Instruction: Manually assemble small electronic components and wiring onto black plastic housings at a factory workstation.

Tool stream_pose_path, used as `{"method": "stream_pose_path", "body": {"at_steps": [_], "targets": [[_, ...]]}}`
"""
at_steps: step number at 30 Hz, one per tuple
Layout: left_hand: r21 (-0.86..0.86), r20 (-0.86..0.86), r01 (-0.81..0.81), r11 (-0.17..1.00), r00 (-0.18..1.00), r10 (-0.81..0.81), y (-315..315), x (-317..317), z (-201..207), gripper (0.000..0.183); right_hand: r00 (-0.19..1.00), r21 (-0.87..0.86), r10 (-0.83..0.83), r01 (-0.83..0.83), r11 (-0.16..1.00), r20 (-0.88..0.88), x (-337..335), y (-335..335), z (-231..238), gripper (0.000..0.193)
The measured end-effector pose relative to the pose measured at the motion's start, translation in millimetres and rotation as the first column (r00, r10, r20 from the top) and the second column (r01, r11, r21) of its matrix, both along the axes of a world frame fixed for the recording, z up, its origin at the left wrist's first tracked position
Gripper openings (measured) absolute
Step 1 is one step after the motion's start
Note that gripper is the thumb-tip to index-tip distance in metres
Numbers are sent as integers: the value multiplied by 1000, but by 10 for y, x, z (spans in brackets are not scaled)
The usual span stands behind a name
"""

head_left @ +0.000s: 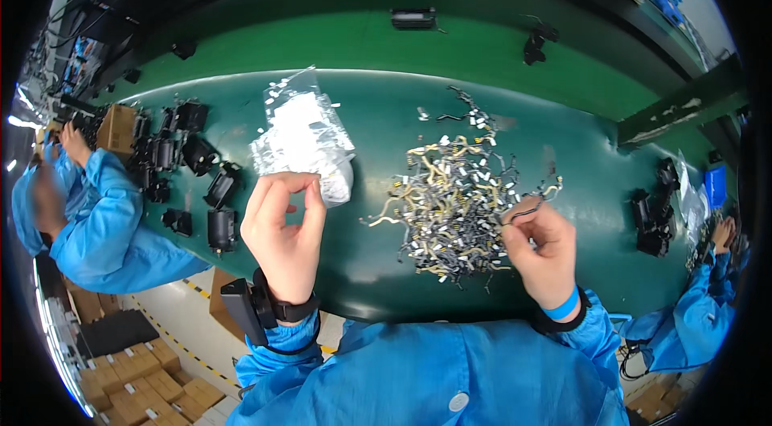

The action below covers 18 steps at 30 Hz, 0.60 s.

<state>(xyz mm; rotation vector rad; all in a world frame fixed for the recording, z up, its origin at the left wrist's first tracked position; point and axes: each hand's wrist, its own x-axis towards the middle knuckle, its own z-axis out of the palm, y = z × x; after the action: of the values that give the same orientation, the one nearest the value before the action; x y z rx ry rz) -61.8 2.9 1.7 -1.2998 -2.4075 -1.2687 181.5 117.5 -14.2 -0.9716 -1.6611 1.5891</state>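
Observation:
My left hand point(281, 237) is raised at the near side of a clear plastic bag point(310, 132) full of small white pieces. Its thumb and forefinger are bent toward each other in a pinch, and whatever may be between them is too small to make out. My right hand point(547, 257) is at the right edge of a heap of short wire leads point(450, 217) in black, yellowish and white, many with white ends. Between its thumb and fingertips it pinches a short dark wire lead point(527, 212), whose pale end point(555, 187) sticks out to the upper right.
Black plastic housings point(222, 230) stand on the green table point(362, 265) at the left, more point(653, 217) at the right. A co-worker in blue point(112, 225) sits at the left, another point(700, 313) at the right. A metal beam point(683, 112) crosses the far right.

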Motion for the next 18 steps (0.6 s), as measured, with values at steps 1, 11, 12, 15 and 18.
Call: {"method": "stream_pose_path", "body": {"at_steps": [1, 11, 12, 15, 18], "targets": [[-25, -30, -21, 999, 999, 20, -31, -48, -7, 9, 1000, -11, -2, 2, 1000, -11, 12, 21, -4, 10], [-232, -284, -64, 971, 959, -5, -68, -233, -102, 15, 1000, -82, 26, -27, 996, -15, 23, 74, 85, 12], [-232, -284, -63, 971, 959, -5, -64, -235, -90, 15, 999, -96, 31, -33, 995, -27, 20, 83, 97, 12], [-241, -289, -68, 968, 957, -4, -58, -240, -64, 16, 994, -135, 83, -92, 987, -67, 32, 137, 124, 11], [-206, -301, -56, 977, 954, -9, -51, -224, -38, 16, 982, -237, 139, -166, 957, -125, 26, 180, 180, 11]]}}
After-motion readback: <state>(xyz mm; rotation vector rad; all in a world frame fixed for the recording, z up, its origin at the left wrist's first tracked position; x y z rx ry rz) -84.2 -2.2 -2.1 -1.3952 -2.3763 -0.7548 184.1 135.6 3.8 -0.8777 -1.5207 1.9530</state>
